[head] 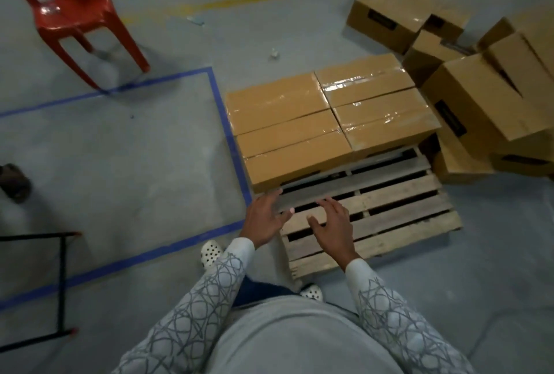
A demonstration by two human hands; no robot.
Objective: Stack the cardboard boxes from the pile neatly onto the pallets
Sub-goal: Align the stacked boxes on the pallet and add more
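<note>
Flat layer of boxes (299,122) covers the pallet (389,224) at its far half; near slats unfilled, pile (494,98) waiting beside; left hand (265,218) and right hand (332,227) open, empty.

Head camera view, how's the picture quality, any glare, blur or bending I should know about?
Head view: dim, flat indoor light; glare on the packing tape across the stacked boxes and on the red chair seat; whole frame soft, left hand and right hand slightly smeared; wide-angle lens slightly bows the blue floor tape.

grey concrete floor (126,164) marked with blue tape (230,131); red plastic chair (69,11) far left; dim light.
</note>
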